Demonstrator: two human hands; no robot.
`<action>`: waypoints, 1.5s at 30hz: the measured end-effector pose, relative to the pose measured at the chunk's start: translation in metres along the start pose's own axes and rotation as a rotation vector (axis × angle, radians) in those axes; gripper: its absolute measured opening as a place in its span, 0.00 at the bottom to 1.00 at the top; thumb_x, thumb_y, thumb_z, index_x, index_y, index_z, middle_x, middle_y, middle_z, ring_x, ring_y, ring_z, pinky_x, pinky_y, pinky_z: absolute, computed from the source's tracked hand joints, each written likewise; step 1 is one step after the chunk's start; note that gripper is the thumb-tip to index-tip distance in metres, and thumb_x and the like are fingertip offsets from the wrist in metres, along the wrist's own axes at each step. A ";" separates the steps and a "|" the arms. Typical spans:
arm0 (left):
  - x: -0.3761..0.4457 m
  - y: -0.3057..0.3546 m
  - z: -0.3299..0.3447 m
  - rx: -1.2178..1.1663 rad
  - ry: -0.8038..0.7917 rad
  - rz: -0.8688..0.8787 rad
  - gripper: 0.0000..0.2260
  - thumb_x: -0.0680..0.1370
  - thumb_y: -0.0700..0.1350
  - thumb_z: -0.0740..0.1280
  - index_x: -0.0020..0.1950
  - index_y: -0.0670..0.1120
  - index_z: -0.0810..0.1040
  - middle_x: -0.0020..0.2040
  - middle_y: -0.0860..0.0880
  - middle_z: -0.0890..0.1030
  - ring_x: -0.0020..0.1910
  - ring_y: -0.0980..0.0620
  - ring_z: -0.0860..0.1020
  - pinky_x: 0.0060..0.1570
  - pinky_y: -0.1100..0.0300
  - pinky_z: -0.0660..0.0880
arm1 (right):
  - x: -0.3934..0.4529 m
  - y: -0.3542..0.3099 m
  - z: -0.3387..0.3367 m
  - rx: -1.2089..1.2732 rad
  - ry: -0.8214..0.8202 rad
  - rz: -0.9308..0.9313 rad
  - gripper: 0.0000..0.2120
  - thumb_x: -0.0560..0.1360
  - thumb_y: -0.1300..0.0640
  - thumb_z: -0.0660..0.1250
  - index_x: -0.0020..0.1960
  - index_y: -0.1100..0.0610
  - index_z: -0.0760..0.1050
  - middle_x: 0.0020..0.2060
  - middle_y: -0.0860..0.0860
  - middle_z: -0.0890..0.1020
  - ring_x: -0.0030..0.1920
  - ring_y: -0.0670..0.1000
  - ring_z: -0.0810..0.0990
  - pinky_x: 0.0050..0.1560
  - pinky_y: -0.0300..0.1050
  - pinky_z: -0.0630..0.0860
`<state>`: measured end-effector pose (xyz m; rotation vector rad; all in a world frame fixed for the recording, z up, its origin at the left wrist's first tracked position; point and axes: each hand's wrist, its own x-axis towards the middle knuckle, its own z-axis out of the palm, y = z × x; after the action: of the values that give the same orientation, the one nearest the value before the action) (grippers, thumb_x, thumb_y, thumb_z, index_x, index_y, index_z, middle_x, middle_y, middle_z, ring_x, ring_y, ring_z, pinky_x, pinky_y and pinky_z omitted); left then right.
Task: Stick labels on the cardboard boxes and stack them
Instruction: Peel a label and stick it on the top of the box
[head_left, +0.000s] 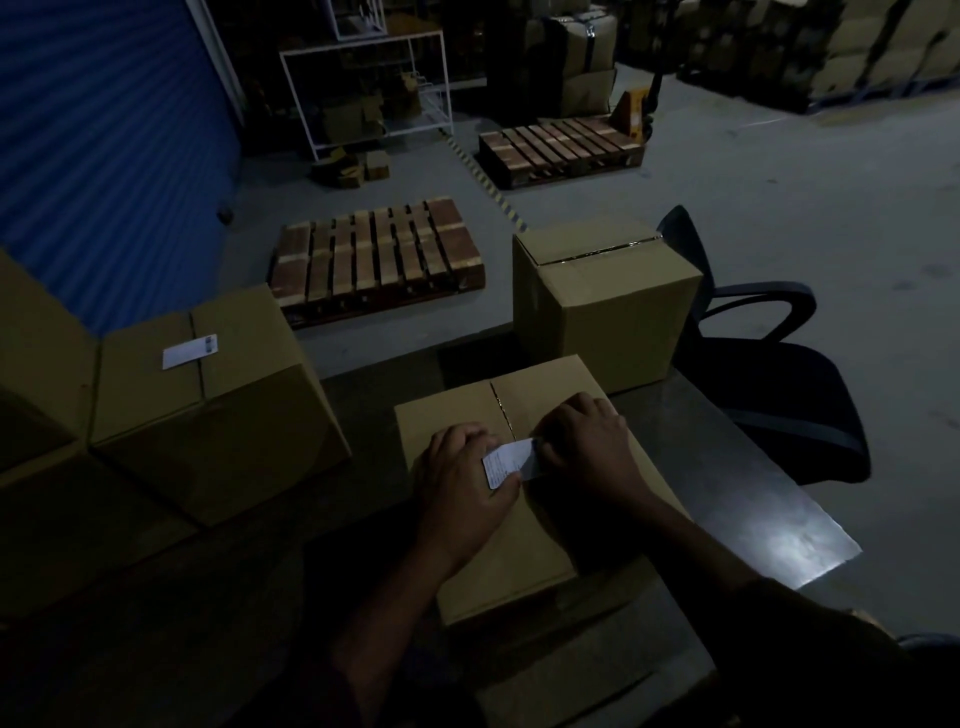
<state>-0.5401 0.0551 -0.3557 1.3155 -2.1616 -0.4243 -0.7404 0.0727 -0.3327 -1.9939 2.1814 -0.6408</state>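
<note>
A closed cardboard box (519, 551) lies on the metal table (753, 499) right in front of me. Over its top seam I hold a small white label (511, 460). My left hand (462, 488) pinches the label's left end with the thumb under it. My right hand (587, 441) pinches its right end with curled fingers. To the left stands a box (218, 405) that carries a white label (189, 351) on its top. Another closed box (608, 306) stands at the far side of the table, with no label visible on it.
More cardboard boxes (41, 364) are stacked at the far left. A black office chair (769, 374) stands right of the table. Two wooden pallets (379, 254) (561, 148) lie on the floor beyond, with a white rack (363, 88) and a blue roller door (104, 145) behind.
</note>
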 end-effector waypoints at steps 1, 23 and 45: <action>0.000 0.001 -0.001 0.005 0.001 0.002 0.23 0.74 0.62 0.66 0.64 0.51 0.80 0.65 0.54 0.76 0.67 0.53 0.71 0.65 0.48 0.73 | 0.000 0.000 0.000 -0.002 0.003 -0.002 0.13 0.78 0.45 0.66 0.58 0.51 0.80 0.60 0.52 0.76 0.62 0.55 0.70 0.59 0.53 0.66; 0.000 0.000 -0.002 -0.019 0.006 -0.004 0.26 0.73 0.65 0.64 0.64 0.51 0.80 0.64 0.53 0.77 0.66 0.52 0.72 0.64 0.50 0.73 | 0.003 0.003 0.008 -0.018 -0.052 -0.024 0.17 0.78 0.46 0.63 0.58 0.58 0.76 0.58 0.56 0.75 0.58 0.58 0.72 0.54 0.51 0.61; -0.006 0.001 -0.009 -0.248 0.025 -0.075 0.25 0.72 0.57 0.77 0.63 0.62 0.68 0.61 0.59 0.73 0.60 0.56 0.76 0.52 0.49 0.83 | 0.011 0.022 -0.045 0.169 -0.365 -0.183 0.12 0.80 0.48 0.67 0.60 0.52 0.78 0.56 0.49 0.76 0.59 0.48 0.69 0.60 0.46 0.69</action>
<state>-0.5326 0.0613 -0.3497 1.2577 -1.9705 -0.6782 -0.7783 0.0734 -0.2980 -2.0455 1.6961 -0.4214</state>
